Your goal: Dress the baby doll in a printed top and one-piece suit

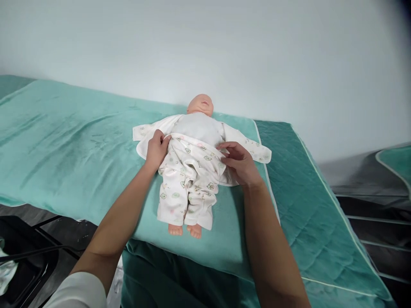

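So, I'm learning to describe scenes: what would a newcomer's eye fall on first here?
First, the doll, lying face-up mid-picture on the green sheet. Then the left hand and right hand, at either side of the waist of its printed trousers.

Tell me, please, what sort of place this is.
Possibly a childcare practice room: a doll in printed clothes lies on a green-covered bed or table, and another green cover shows at right.
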{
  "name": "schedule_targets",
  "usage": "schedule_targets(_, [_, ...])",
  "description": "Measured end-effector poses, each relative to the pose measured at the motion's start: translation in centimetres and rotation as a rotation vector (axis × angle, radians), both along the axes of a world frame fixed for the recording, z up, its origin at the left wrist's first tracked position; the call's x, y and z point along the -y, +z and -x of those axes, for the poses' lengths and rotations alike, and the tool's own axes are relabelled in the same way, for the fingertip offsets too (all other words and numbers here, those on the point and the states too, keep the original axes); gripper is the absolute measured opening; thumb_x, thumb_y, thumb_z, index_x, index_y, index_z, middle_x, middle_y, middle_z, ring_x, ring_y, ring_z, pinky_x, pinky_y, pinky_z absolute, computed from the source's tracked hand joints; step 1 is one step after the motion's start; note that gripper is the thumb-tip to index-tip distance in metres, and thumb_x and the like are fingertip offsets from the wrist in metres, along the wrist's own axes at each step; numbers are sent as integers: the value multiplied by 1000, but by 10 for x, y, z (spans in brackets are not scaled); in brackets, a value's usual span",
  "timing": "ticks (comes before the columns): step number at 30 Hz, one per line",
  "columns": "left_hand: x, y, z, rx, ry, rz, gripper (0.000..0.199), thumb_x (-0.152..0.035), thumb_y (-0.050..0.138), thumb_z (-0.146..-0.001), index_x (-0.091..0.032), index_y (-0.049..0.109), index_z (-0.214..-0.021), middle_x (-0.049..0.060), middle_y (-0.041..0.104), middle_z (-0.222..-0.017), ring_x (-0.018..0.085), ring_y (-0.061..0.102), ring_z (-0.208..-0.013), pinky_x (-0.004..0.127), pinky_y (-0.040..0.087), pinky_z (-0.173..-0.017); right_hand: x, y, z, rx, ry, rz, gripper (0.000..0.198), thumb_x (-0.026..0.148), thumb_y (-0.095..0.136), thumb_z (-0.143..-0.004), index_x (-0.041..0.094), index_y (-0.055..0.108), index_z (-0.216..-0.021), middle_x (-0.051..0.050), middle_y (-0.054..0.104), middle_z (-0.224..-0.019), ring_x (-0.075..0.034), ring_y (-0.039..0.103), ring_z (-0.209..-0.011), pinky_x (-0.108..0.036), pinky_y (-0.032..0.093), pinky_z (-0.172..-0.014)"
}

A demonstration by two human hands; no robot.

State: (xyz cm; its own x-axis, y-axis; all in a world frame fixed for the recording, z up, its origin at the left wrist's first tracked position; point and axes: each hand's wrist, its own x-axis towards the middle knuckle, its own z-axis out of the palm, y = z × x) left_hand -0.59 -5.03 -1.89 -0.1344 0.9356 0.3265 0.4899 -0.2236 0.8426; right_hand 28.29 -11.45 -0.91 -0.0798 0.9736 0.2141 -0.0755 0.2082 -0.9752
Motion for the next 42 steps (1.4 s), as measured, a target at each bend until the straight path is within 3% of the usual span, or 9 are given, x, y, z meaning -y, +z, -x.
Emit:
schedule_targets(4, [3,2,2,-10,-107,99,25,-29,65,-91,-24,45,-78,-4,52,-66,17,47,-67,30,33,-66,-3,-7,6,-51,-135,89,33,30,84,-70,29,67,-98,2,66,-100,-13,53,-67,-29,45,-59])
schedule_targets(7, [4,3,3,23,-161,141,16,-26,66,-88,-24,52,-82,-4,56,-66,17,48,-66,30,33,-67,-4,-11,9,-8,-150,161,33,36,84,-72,29,65,-98,3,61,-87,-11,43,-57,-26,34,-48])
schedule_targets(9, [4,3,4,51,-186,170,9,-30,66,-88,-24,60,-90,-3,60,-69,18,52,-69,30,35,-69,-3,-11,6,25,-115,184,35,38,85,-72,27,64,-97,4,59,-82,-10,46,-59,-24,35,-49])
schedule_targets(14, [3,5,7,38,-297,251,26,-39,59,-91,-20,73,-101,4,75,-98,23,64,-93,32,44,-83,0,-7,-1,235,-29,242,33,33,85,-69,24,62,-91,4,62,-80,-12,54,-68,-25,44,-59])
schedule_targets(18, [3,8,7,69,-334,304,29,-35,58,-90,-19,76,-105,5,77,-107,26,66,-105,33,48,-91,-3,-11,8,397,-215,200,31,31,82,-68,24,57,-84,4,60,-74,-14,55,-69,-27,44,-60])
schedule_targets(22, [5,8,6,292,-419,443,30,-31,61,-85,-18,76,-108,6,79,-105,26,70,-102,34,53,-87,-10,-23,12,406,-316,165,37,30,83,-66,25,59,-93,1,67,-86,-19,63,-80,-34,52,-75])
schedule_targets(29, [7,10,3,628,-452,695,36,-25,75,-75,-20,75,-111,6,79,-90,26,75,-84,35,59,-72,-10,-32,12,181,-151,236,53,30,83,-66,30,52,-109,6,69,-83,-16,63,-73,-29,52,-63])
schedule_targets(36, [6,10,3,751,-525,628,35,-23,79,-76,-16,74,-110,10,80,-92,27,76,-89,41,63,-85,-3,-18,29,-195,-120,296,58,29,90,-59,30,50,-100,8,71,-82,-18,68,-69,-31,55,-60])
schedule_targets(42, [7,7,3,751,-580,587,40,-25,79,-77,-18,73,-117,10,80,-99,30,76,-101,43,62,-91,-1,-11,26,-220,-73,232,44,37,94,-61,26,58,-84,1,76,-88,-24,74,-87,-40,61,-73])
